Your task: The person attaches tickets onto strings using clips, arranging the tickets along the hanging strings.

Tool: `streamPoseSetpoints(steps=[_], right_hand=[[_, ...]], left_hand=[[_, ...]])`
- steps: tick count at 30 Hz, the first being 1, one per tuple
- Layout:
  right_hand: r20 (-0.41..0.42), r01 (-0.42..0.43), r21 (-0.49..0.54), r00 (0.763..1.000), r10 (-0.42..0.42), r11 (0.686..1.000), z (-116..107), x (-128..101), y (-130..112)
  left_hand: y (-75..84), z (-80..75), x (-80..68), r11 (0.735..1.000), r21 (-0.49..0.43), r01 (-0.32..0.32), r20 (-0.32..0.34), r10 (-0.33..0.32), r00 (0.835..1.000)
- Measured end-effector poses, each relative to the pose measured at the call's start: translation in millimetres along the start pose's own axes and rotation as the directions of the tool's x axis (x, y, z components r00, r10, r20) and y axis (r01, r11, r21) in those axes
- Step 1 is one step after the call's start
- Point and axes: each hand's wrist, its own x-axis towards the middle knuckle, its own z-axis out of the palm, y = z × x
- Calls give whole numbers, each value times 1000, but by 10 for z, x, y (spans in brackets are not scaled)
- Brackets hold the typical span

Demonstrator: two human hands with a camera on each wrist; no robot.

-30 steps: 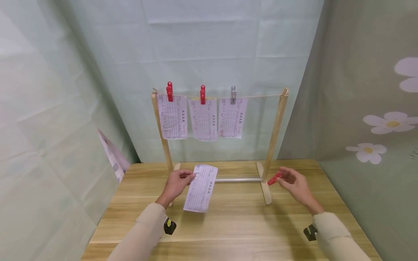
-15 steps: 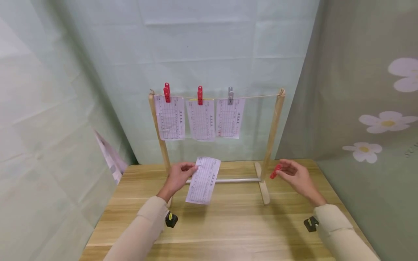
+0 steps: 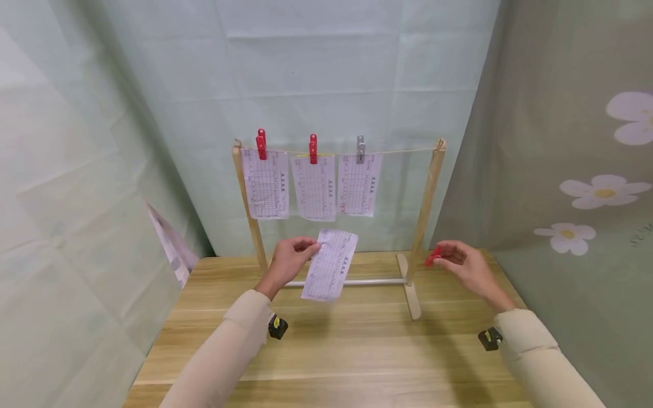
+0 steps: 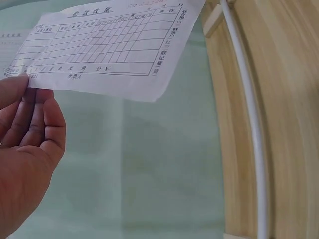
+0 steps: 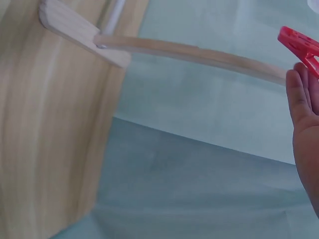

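My left hand [image 3: 292, 260] pinches a printed receipt slip [image 3: 330, 265] by its upper left edge, between thumb and fingers. The slip hangs tilted in front of the rack's low metal bar, below the hung papers; its printed grid shows close up in the left wrist view [image 4: 107, 47]. To the right of the rack my right hand [image 3: 466, 272] holds a red clothespin [image 3: 433, 256] at its fingertips. In the right wrist view the red clothespin [image 5: 299, 45] is partly cut off by the frame's edge. Three similar slips [image 3: 266, 187] hang from the string [image 3: 408, 151] in a row.
Two red clothespins [image 3: 313, 149] and a grey clothespin [image 3: 360, 150] grip the hung slips. The string runs between the wooden posts [image 3: 428, 198], which stand on a wooden table [image 3: 357, 351]. Cloth curtains [image 3: 326, 68] surround the table at the back and sides.
My left hand has risen and moved right with the slip, toward the string. My right hand has lifted slightly, and the red clothespin in it has turned.
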Motion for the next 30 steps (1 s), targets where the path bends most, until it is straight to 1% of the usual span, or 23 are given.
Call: streamPoseSetpoints(steps=[5,9,12,19,22,24,30], right_hand=[[13,14,-112,1000,-12,994,-127,75,-99],[13,30,-163,1000,-28,986,-222,147,-188],[10,28,-159,1000,-27,987,-276,195,-249],[-16,14,-114,1000,-16,993,-379,303,-378],[-5,16,-111,1000,-16,994,-437,346,-460],[9,30,-109,1000,-30,994,-472,390,-512],[42,86,-119,996,-81,989,-551,537,-727]], left_hand=[[118,75,68,999,-3,-38,20,38,999],[187,118,116,999,-2,-49,18,49,999],[230,139,144,998,-2,-68,12,68,998],[333,191,208,991,-5,-132,0,132,991],[395,216,248,987,-6,-160,-12,160,987],[435,231,276,985,-7,-174,-18,173,985],[545,305,346,984,-19,-180,-35,179,983]])
